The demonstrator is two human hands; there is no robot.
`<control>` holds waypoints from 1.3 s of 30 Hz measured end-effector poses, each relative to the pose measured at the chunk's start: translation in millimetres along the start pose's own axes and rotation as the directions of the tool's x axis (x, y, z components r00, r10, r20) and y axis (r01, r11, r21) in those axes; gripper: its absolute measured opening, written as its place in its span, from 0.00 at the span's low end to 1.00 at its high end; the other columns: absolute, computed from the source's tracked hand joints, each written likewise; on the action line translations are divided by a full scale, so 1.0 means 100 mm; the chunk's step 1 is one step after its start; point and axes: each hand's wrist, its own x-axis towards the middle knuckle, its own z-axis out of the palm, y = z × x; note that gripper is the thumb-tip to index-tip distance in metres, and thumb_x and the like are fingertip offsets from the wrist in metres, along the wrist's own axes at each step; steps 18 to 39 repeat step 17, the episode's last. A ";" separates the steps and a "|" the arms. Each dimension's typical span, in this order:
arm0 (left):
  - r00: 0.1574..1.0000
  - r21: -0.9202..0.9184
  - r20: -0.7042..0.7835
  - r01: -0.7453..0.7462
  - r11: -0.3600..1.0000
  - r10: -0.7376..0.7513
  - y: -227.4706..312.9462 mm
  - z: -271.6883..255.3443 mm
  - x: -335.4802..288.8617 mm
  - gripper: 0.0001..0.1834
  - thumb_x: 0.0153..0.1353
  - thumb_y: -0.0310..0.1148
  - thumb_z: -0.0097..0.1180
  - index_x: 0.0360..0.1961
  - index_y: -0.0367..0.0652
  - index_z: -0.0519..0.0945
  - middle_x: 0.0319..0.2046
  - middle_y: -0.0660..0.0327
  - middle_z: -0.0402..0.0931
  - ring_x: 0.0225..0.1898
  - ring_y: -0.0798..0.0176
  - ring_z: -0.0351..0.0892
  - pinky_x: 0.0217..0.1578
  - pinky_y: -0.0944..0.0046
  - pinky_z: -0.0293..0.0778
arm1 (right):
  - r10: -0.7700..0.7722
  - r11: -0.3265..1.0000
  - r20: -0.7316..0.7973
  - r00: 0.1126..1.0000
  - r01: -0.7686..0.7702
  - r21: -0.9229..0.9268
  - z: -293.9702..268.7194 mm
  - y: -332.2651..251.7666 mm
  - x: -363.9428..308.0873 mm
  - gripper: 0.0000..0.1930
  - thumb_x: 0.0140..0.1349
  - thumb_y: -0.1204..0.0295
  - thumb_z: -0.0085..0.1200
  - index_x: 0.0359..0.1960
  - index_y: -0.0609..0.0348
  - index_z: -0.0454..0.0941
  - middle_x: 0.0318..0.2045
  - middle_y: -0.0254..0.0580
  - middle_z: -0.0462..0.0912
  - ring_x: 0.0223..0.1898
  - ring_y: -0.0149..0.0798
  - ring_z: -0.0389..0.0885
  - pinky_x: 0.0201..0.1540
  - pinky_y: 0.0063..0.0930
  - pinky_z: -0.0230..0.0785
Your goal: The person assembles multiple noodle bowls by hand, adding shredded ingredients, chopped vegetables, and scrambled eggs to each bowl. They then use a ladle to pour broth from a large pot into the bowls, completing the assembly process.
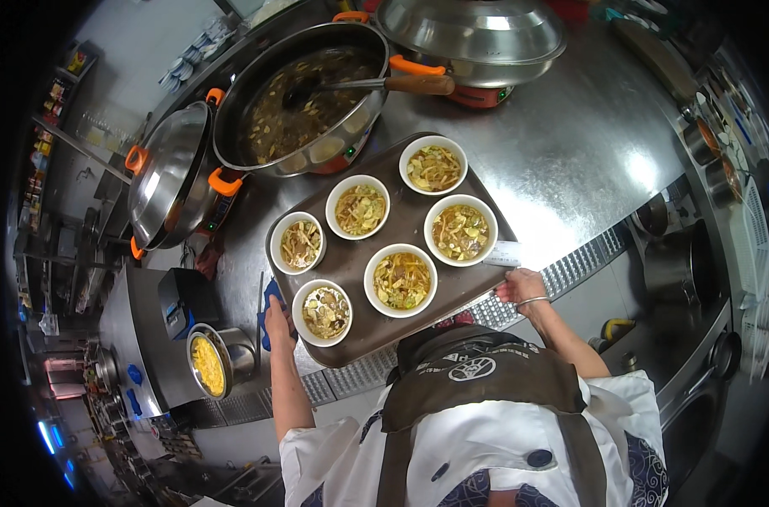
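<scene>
A brown rectangular tray [351, 262] lies tilted in front of me, carrying several white bowls of soup, such as one at the front centre [401, 281] and one at the far edge [433, 165]. Noodle-like strips, yellow pieces and bits of green float in the broth. My left hand [278, 323] grips the tray's left edge, with something blue [270, 296] right beside its fingers. At the right corner my right hand [521, 289], a bracelet on its wrist, closes on the rim. Close to those fingers lies a white printed slip [501, 253]. The undersides of both grips are hidden.
Beyond the tray, a large open pot [317, 118] of dark soup holds a wooden-handled ladle [418, 84]. Lidded pots stand left [169, 169] and right [477, 38] of it. A metal container of yellow food [208, 363] sits at the left. A perforated metal strip [587, 258] edges the counter.
</scene>
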 end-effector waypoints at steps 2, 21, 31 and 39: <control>0.993 -0.015 0.109 0.039 0.999 -0.037 0.01 -0.11 0.02 0.27 0.57 0.56 0.41 0.38 0.39 0.70 0.20 0.65 0.66 0.15 0.73 0.62 0.16 0.73 0.61 | 0.007 0.999 -0.056 0.998 -0.005 0.034 0.07 -0.04 -0.01 0.05 0.52 0.76 0.47 0.25 0.67 0.68 0.16 0.51 0.74 0.13 0.41 0.74 0.13 0.30 0.67; 0.977 0.250 0.137 0.128 0.960 -0.166 0.11 0.19 -0.22 0.35 0.56 0.53 0.42 0.48 0.24 0.66 0.48 0.38 0.66 0.51 0.44 0.66 0.49 0.57 0.63 | 0.024 0.998 -0.059 0.998 -0.027 -0.060 -0.54 -0.09 0.56 0.12 0.53 0.68 0.46 0.35 0.63 0.69 0.13 0.43 0.70 0.11 0.40 0.69 0.09 0.31 0.60; 0.977 0.250 0.137 0.128 0.960 -0.166 0.11 0.19 -0.22 0.35 0.56 0.53 0.42 0.48 0.24 0.66 0.48 0.38 0.66 0.51 0.44 0.66 0.49 0.57 0.63 | 0.024 0.998 -0.059 0.998 -0.027 -0.060 -0.54 -0.09 0.56 0.12 0.53 0.68 0.46 0.35 0.63 0.69 0.13 0.43 0.70 0.11 0.40 0.69 0.09 0.31 0.60; 0.977 0.250 0.137 0.128 0.960 -0.166 0.11 0.19 -0.22 0.35 0.56 0.53 0.42 0.48 0.24 0.66 0.48 0.38 0.66 0.51 0.44 0.66 0.49 0.57 0.63 | 0.024 0.998 -0.059 0.998 -0.027 -0.060 -0.54 -0.09 0.56 0.12 0.53 0.68 0.46 0.35 0.63 0.69 0.13 0.43 0.70 0.11 0.40 0.69 0.09 0.31 0.60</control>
